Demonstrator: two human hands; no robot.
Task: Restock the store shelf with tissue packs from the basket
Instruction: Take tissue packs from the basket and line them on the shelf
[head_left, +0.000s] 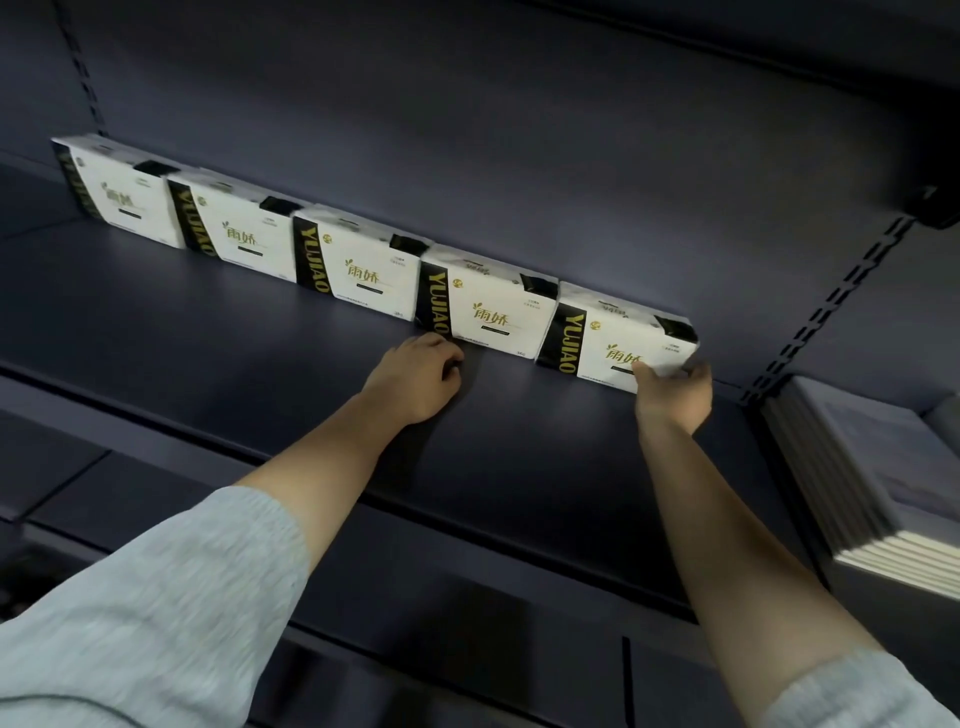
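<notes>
Hands (674, 396) at row's end pack (618, 340), shelf (208, 332) front bare

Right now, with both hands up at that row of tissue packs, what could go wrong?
The right hand grips the last pack by its lower corner, so it could tilt or tip forward. The left hand rests against the fourth pack; a nudge might knock the upright row askew.
</notes>
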